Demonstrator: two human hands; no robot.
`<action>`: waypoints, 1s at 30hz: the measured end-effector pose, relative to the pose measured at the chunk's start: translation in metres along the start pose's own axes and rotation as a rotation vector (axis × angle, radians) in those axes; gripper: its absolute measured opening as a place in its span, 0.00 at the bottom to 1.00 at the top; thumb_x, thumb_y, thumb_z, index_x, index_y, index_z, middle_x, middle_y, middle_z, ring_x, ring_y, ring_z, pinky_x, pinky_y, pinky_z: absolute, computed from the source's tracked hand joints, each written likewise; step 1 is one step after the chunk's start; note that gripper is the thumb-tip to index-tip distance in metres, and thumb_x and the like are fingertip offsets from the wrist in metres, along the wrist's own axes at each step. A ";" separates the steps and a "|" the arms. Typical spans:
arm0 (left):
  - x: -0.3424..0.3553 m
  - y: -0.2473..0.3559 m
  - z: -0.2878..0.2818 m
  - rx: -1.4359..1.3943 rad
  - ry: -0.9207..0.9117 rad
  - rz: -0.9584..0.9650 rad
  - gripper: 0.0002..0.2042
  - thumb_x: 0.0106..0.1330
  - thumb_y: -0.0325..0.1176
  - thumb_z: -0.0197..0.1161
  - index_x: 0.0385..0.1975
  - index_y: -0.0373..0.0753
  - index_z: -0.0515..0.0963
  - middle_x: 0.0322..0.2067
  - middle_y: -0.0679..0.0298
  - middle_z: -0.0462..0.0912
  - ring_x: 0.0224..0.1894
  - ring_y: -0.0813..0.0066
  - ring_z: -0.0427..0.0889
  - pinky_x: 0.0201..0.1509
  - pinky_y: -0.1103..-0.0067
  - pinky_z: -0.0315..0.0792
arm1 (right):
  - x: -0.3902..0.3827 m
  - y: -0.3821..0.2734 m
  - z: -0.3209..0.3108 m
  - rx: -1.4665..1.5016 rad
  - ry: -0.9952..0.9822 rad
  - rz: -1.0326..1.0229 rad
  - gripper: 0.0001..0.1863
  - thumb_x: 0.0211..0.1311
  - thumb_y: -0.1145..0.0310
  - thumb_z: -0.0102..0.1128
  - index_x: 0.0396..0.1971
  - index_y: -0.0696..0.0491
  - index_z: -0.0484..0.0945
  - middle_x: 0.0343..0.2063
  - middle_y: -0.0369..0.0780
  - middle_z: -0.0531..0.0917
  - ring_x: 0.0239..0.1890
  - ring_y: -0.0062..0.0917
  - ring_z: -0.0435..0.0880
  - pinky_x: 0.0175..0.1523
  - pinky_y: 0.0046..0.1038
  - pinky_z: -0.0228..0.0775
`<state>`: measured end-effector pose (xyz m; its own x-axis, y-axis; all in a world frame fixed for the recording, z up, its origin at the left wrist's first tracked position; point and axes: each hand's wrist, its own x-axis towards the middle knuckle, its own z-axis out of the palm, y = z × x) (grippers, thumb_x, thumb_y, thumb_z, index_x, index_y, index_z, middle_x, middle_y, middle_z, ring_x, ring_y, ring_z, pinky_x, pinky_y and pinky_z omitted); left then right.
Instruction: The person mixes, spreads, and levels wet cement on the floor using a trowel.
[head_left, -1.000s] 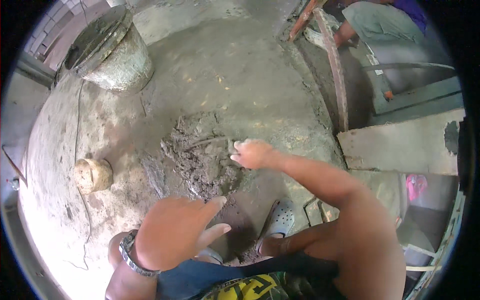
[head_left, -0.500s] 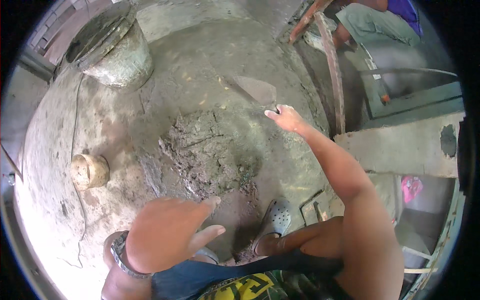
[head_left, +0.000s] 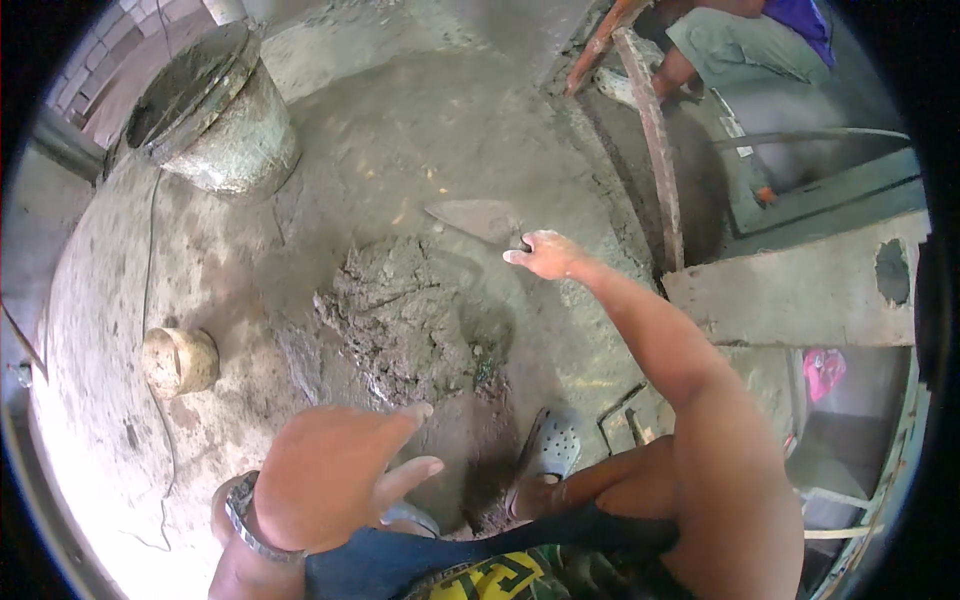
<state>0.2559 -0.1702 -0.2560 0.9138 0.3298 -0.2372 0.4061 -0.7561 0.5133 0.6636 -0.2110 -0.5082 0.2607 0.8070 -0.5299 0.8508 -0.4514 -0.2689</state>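
- Concrete floor [head_left: 95, 300], rough and pale on the left, darker, wet-looking and smoother toward the far middle; block wall [head_left: 95, 65] at the far left corner.
- From where I stand: person bent over a heap of wet mortar [head_left: 400, 320], lumpy, grey, on the floor right ahead of the feet.
- Right hand [head_left: 545, 254]: arm stretched forward, fingers closed round the handle end of a trowel [head_left: 482, 218]; handle mostly hidden by the hand.
- Trowel: pointed grey blade, tip aimed left, just beyond the far right side of the heap, over the smooth wet patch. Cannot tell if the blade touches the surface.
- Left hand [head_left: 325, 480]: near side of the heap, above the leg, back of hand up, thumb and forefinger spread apart; other fingers hidden, cannot tell how they sit. Metal wristband [head_left: 240, 515] on that wrist.
- Grey clog [head_left: 555, 443] with round holes on the right foot, near the heap.
- Big mortar-crusted bucket [head_left: 240, 145], upright, far left; smaller stained tub [head_left: 180, 362] left of the heap, thin cable [head_left: 147, 270] running beside it.
- Right side: wooden post [head_left: 655, 150] leaning, wide board [head_left: 790, 285] with a dark hole, pink bag [head_left: 824, 372] below it.
- Far right: co-worker in light shorts [head_left: 745, 48], legs bent, beyond the post.
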 end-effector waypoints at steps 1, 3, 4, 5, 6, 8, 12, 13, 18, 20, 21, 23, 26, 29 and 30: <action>0.001 0.000 0.000 0.004 0.004 0.006 0.22 0.62 0.51 0.71 0.52 0.47 0.84 0.31 0.59 0.87 0.33 0.54 0.85 0.36 0.64 0.76 | 0.002 0.005 0.001 0.015 0.030 0.005 0.41 0.69 0.35 0.53 0.53 0.63 0.81 0.53 0.57 0.83 0.60 0.51 0.80 0.63 0.46 0.72; 0.001 0.000 0.002 -0.011 -0.008 0.008 0.22 0.62 0.52 0.70 0.53 0.48 0.83 0.31 0.59 0.86 0.33 0.53 0.85 0.36 0.64 0.76 | 0.006 0.019 -0.002 0.014 0.020 0.026 0.41 0.69 0.35 0.53 0.53 0.64 0.81 0.53 0.58 0.83 0.60 0.50 0.80 0.64 0.46 0.71; 0.001 0.001 0.002 -0.007 -0.003 0.015 0.22 0.62 0.52 0.70 0.53 0.48 0.83 0.31 0.59 0.86 0.33 0.53 0.85 0.36 0.64 0.76 | 0.008 0.025 -0.004 0.014 0.002 0.043 0.41 0.69 0.35 0.53 0.54 0.64 0.81 0.53 0.58 0.83 0.61 0.50 0.80 0.64 0.45 0.71; 0.001 0.002 0.002 -0.020 -0.018 0.008 0.22 0.63 0.52 0.70 0.53 0.48 0.83 0.31 0.59 0.86 0.33 0.53 0.85 0.36 0.63 0.76 | 0.009 0.032 -0.005 0.012 0.011 0.046 0.41 0.69 0.35 0.53 0.54 0.64 0.81 0.53 0.58 0.83 0.61 0.50 0.80 0.64 0.45 0.71; 0.002 0.002 0.001 -0.032 -0.032 0.001 0.22 0.63 0.52 0.69 0.53 0.48 0.83 0.31 0.59 0.86 0.34 0.53 0.85 0.36 0.63 0.76 | 0.011 0.038 -0.007 0.025 0.035 0.077 0.40 0.69 0.35 0.54 0.53 0.64 0.81 0.54 0.58 0.82 0.61 0.50 0.80 0.64 0.45 0.71; 0.002 0.000 0.003 -0.025 -0.042 0.006 0.22 0.63 0.53 0.69 0.53 0.48 0.84 0.30 0.58 0.86 0.33 0.53 0.85 0.36 0.63 0.76 | 0.013 0.063 0.001 0.035 0.063 0.118 0.40 0.68 0.36 0.55 0.52 0.64 0.81 0.54 0.58 0.82 0.61 0.49 0.80 0.64 0.45 0.71; 0.002 0.000 0.001 -0.023 -0.060 -0.023 0.22 0.63 0.53 0.69 0.51 0.47 0.84 0.29 0.57 0.86 0.33 0.52 0.85 0.35 0.62 0.76 | 0.007 0.083 -0.003 0.132 0.214 0.185 0.39 0.67 0.36 0.56 0.42 0.66 0.83 0.42 0.57 0.87 0.47 0.50 0.87 0.53 0.46 0.75; 0.002 0.001 0.000 -0.025 -0.058 -0.015 0.22 0.63 0.53 0.69 0.51 0.47 0.84 0.29 0.57 0.86 0.33 0.52 0.85 0.35 0.62 0.76 | 0.002 0.083 -0.011 0.191 0.061 0.314 0.37 0.68 0.37 0.57 0.41 0.64 0.85 0.42 0.56 0.87 0.45 0.50 0.88 0.53 0.46 0.77; 0.003 0.006 0.001 -0.016 -0.005 -0.014 0.22 0.63 0.53 0.69 0.49 0.45 0.84 0.27 0.56 0.85 0.32 0.52 0.85 0.35 0.62 0.75 | 0.002 0.099 -0.001 0.128 0.011 0.231 0.37 0.66 0.37 0.59 0.33 0.65 0.84 0.26 0.52 0.85 0.32 0.42 0.87 0.42 0.44 0.76; 0.005 0.007 0.000 -0.021 0.003 0.001 0.22 0.63 0.53 0.69 0.49 0.44 0.84 0.27 0.56 0.85 0.32 0.52 0.85 0.35 0.62 0.75 | 0.003 0.103 -0.002 0.163 -0.056 0.241 0.37 0.64 0.36 0.61 0.35 0.65 0.81 0.21 0.50 0.83 0.25 0.37 0.86 0.37 0.42 0.75; 0.005 0.007 0.000 -0.023 0.011 0.013 0.22 0.63 0.53 0.70 0.49 0.44 0.84 0.27 0.56 0.85 0.32 0.52 0.85 0.34 0.62 0.75 | 0.006 0.104 -0.003 0.178 -0.115 0.244 0.36 0.64 0.37 0.62 0.32 0.64 0.80 0.18 0.47 0.81 0.23 0.36 0.84 0.35 0.42 0.74; 0.006 0.008 0.001 -0.008 0.009 0.020 0.23 0.62 0.53 0.70 0.49 0.44 0.84 0.27 0.56 0.85 0.32 0.52 0.85 0.34 0.62 0.75 | 0.011 0.110 0.000 0.195 -0.174 0.244 0.35 0.64 0.37 0.62 0.30 0.62 0.79 0.15 0.45 0.78 0.21 0.34 0.82 0.33 0.41 0.73; 0.008 0.009 -0.002 0.030 -0.015 0.033 0.21 0.64 0.51 0.69 0.49 0.43 0.84 0.27 0.58 0.86 0.31 0.54 0.85 0.34 0.63 0.75 | 0.013 0.109 0.003 0.229 -0.155 0.211 0.34 0.64 0.37 0.63 0.27 0.60 0.78 0.14 0.42 0.77 0.19 0.31 0.80 0.28 0.40 0.70; 0.004 0.002 0.010 -0.006 0.034 0.056 0.21 0.65 0.51 0.69 0.49 0.44 0.84 0.28 0.59 0.87 0.31 0.55 0.85 0.34 0.64 0.75 | 0.007 0.106 -0.004 0.239 -0.235 0.230 0.32 0.63 0.38 0.65 0.29 0.59 0.78 0.13 0.40 0.76 0.17 0.27 0.76 0.25 0.39 0.67; 0.001 0.000 0.014 -0.064 0.108 0.079 0.22 0.64 0.52 0.70 0.50 0.45 0.85 0.29 0.58 0.87 0.31 0.54 0.86 0.34 0.63 0.75 | 0.004 0.104 -0.006 0.261 -0.291 0.207 0.31 0.63 0.38 0.66 0.30 0.58 0.78 0.14 0.38 0.75 0.16 0.25 0.75 0.23 0.38 0.65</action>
<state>0.2566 -0.1783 -0.2677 0.9371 0.3325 -0.1059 0.3300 -0.7456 0.5790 0.7558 -0.2528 -0.5338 0.2424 0.5654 -0.7884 0.6407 -0.7035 -0.3075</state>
